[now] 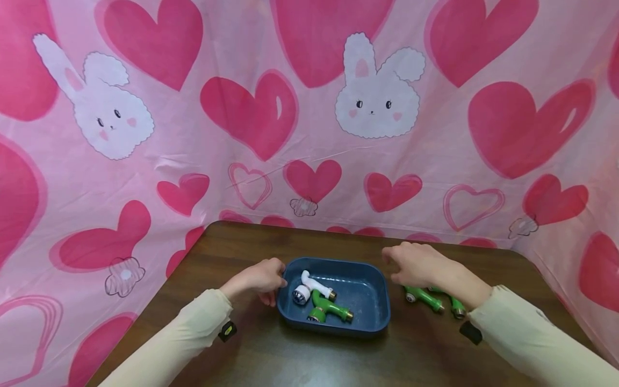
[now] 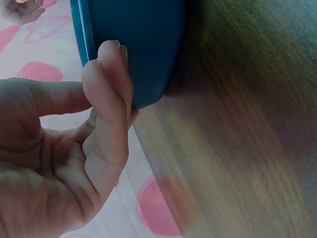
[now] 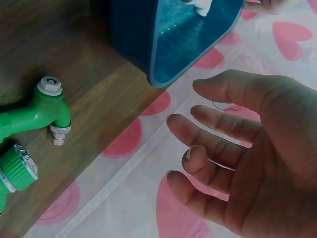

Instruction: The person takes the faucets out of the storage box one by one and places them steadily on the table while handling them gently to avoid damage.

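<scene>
A dark blue plastic bin (image 1: 369,298) stands mid-table. Inside it lie a white faucet (image 1: 316,286) and a green faucet (image 1: 331,309), side by side on the left. At the bin's left end, my left hand (image 1: 258,279) grips the rim with curled fingers; the left wrist view shows the fingers (image 2: 111,99) against the outer wall. To the right of the bin, my right hand (image 1: 418,263) hovers with loosely bent, spread fingers and holds nothing. Just below it on the table lie two more green faucets (image 1: 425,300) (image 3: 39,116), partly hidden by the hand and wrist in the head view.
The brown wooden table (image 1: 300,363) carries everything. A pink cloth (image 1: 309,145) with hearts and rabbits hangs behind the table and along its sides. Each sleeve has a small black device (image 1: 227,330) at the wrist.
</scene>
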`<state>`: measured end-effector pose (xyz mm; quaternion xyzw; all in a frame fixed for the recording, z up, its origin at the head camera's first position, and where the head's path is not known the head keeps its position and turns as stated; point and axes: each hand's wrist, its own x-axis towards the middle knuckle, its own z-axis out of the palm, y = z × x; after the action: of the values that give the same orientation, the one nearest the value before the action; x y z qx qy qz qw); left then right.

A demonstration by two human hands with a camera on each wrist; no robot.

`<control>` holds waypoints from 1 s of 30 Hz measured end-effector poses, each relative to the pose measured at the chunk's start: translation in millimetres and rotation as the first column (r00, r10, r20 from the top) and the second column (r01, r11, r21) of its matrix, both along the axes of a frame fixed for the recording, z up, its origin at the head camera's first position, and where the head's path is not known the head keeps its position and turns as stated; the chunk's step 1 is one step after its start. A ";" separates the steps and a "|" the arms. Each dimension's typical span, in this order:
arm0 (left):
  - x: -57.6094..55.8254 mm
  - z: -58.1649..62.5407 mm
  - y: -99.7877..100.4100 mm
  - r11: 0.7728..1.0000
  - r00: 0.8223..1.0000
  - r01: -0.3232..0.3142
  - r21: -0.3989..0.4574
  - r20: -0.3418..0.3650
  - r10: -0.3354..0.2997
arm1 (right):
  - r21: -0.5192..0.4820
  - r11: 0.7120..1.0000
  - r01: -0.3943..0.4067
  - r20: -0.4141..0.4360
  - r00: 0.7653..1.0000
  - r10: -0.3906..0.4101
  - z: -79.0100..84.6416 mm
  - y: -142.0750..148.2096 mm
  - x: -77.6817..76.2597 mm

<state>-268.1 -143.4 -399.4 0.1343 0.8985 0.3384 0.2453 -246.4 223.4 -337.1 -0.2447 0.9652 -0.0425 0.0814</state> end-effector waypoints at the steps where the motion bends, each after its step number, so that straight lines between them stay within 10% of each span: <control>1: 0.0 0.1 -0.2 1.000 1.000 0.001 0.001 0.001 -0.001 | -0.002 1.000 0.000 0.001 1.000 0.000 0.1 -0.5 -0.1; 30: 1.1 -1.5 0.9 1.000 1.000 0.000 0.002 -0.005 0.000 | -0.007 1.000 -0.024 -0.014 1.000 0.024 -1.3 -17.6 0.9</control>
<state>-267.0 -142.5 -400.9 0.1353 0.8987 0.3391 0.2430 -245.6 205.8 -338.4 -0.2568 0.9626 -0.0435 0.0743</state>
